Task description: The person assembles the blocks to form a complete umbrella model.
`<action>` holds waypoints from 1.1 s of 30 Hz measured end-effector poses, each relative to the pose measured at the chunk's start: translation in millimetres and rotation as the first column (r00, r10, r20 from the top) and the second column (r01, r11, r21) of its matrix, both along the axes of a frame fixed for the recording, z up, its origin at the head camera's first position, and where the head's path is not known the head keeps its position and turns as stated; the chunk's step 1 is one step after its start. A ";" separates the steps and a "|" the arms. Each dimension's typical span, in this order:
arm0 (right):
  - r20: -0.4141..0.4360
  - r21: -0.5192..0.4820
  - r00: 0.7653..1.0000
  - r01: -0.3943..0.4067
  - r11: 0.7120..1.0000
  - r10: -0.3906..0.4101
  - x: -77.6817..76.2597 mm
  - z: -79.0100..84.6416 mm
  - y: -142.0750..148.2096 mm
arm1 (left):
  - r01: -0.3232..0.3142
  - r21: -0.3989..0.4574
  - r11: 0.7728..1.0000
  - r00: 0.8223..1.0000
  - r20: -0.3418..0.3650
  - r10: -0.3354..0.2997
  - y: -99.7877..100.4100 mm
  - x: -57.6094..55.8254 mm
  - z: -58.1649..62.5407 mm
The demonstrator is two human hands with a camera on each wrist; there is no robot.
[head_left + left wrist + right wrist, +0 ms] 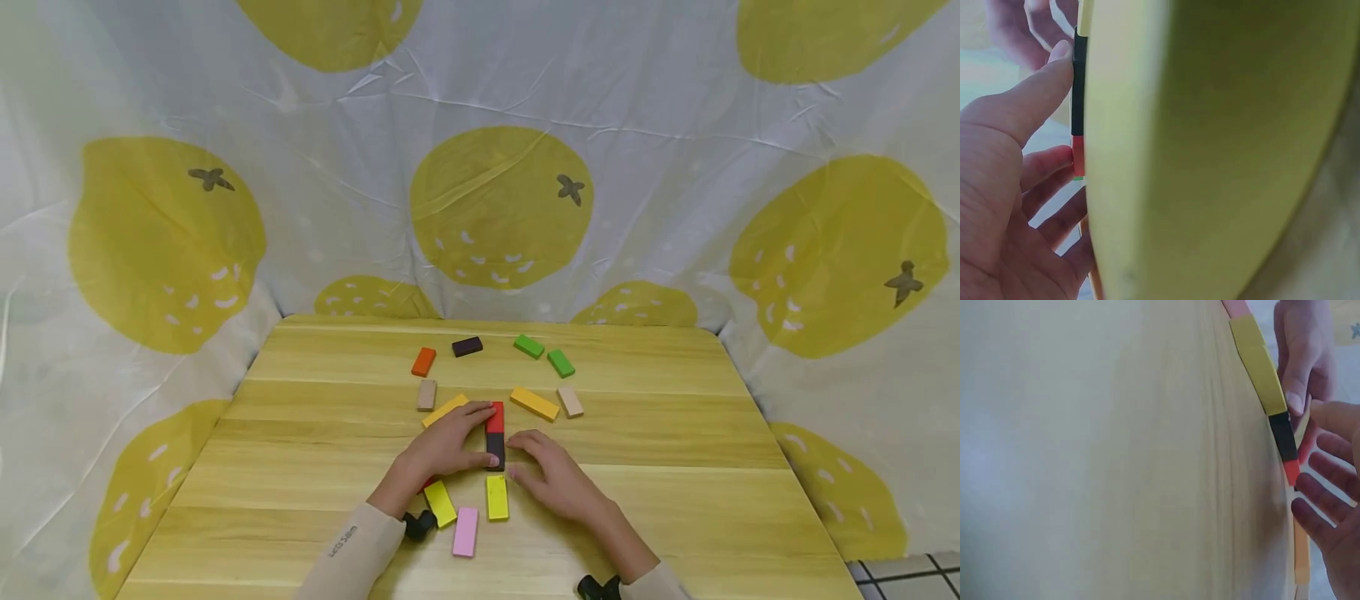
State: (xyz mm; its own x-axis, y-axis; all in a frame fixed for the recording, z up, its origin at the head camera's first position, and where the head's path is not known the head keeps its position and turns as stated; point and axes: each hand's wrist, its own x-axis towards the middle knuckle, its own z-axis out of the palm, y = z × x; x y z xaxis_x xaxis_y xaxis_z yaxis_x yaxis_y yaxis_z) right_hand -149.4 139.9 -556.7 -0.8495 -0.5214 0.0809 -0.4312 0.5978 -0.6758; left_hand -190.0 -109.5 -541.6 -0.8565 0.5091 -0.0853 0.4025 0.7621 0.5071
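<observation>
A red block (497,418) and a black block (496,447) lie end to end in a line on the wooden table. My left hand (444,446) touches this pair from the left, its index fingertip at the red block and its thumb tip at the black one. Just right of the pair is my right hand (561,482), fingers loosely bent and holding nothing. In the right wrist view its fingers (1329,494) appear spread near the red block's end. Below the black block lies a yellow block (497,498), with a small gap between them.
Orange-yellow blocks (535,404) flank the pair, the left one partly behind my left hand. Beyond are wooden (570,402), green (528,347), dark (467,347) and orange (423,362) blocks. Nearer lie a second yellow block (440,504), partly covering something red, and a pink block (465,532).
</observation>
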 end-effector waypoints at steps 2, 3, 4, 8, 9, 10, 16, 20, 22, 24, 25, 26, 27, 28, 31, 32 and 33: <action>0.006 0.010 1.000 -0.017 1.000 0.017 5.9 1.3 0.6 | 0.000 -0.001 1.000 1.000 -0.001 0.000 0.3 -0.4 -0.1; 0.008 0.011 1.000 -0.026 1.000 0.026 8.8 1.8 0.8 | 0.001 0.000 1.000 1.000 -0.002 -0.001 0.3 -0.6 -0.1; 0.010 0.012 0.999 -0.035 0.999 0.035 11.4 2.0 0.9 | 0.002 -0.002 1.000 1.000 -0.004 -0.002 0.5 -0.9 -0.2; 0.007 0.027 0.997 -0.075 0.997 0.075 20.0 1.3 0.8 | 0.009 -0.003 1.000 1.000 -0.011 -0.009 1.0 -1.1 -0.6; 0.004 0.031 0.996 -0.084 0.996 0.084 21.6 0.9 0.5 | 0.010 -0.004 1.000 1.000 -0.012 -0.010 1.1 -1.1 -0.8; 0.004 0.035 0.996 -0.091 0.995 0.091 23.1 0.7 0.2 | 0.011 -0.005 1.000 1.000 -0.014 -0.011 1.2 -1.1 -1.0; -0.014 0.044 0.994 -0.106 0.993 0.107 29.0 1.1 -3.7 | 0.006 0.007 1.000 1.000 -0.014 -0.006 0.5 -0.5 0.5; -0.030 0.050 0.995 -0.091 0.995 0.093 31.5 -1.5 -6.2 | 0.000 0.026 1.000 1.000 -0.008 0.000 0.0 -0.3 1.9; -0.031 0.047 0.996 -0.081 0.996 0.082 32.4 -3.5 -7.2 | 0.001 0.034 0.999 1.000 -0.005 -0.001 0.1 -0.6 2.2; -0.034 0.045 0.997 -0.069 0.997 0.070 32.6 -5.6 -7.9 | 0.000 0.031 1.000 1.000 -0.002 0.000 0.3 -1.1 2.2; -0.034 0.041 0.997 -0.065 0.997 0.066 32.7 -6.1 -8.5 | 0.000 0.029 1.000 1.000 0.000 0.000 0.3 -1.1 2.2; -0.037 0.040 0.997 -0.061 0.997 0.062 32.9 -6.7 -8.8 | 0.000 0.029 1.000 1.000 0.001 0.000 0.4 -1.2 1.9; -0.040 0.037 0.997 -0.058 0.998 0.059 33.0 -7.0 -9.3 | -0.001 0.028 1.000 1.000 0.002 0.000 0.4 -1.3 2.2; -0.046 0.035 0.997 -0.055 0.998 0.056 33.0 -7.2 -9.6 | -0.001 0.027 1.000 1.000 0.000 0.001 0.4 -1.3 1.8; -0.054 0.029 0.997 -0.047 0.998 0.049 33.2 -7.9 -10.4 | -0.003 0.028 1.000 1.000 -0.001 0.003 0.3 -1.1 2.0; -0.055 0.028 0.997 -0.044 0.999 0.045 33.3 -8.2 -10.6 | -0.004 0.029 1.000 1.000 -0.001 0.004 0.2 -1.0 1.6; -0.055 0.027 0.998 -0.041 0.999 0.042 33.2 -8.6 -10.7 | -0.005 0.028 1.000 1.000 0.000 0.005 0.1 -0.9 1.4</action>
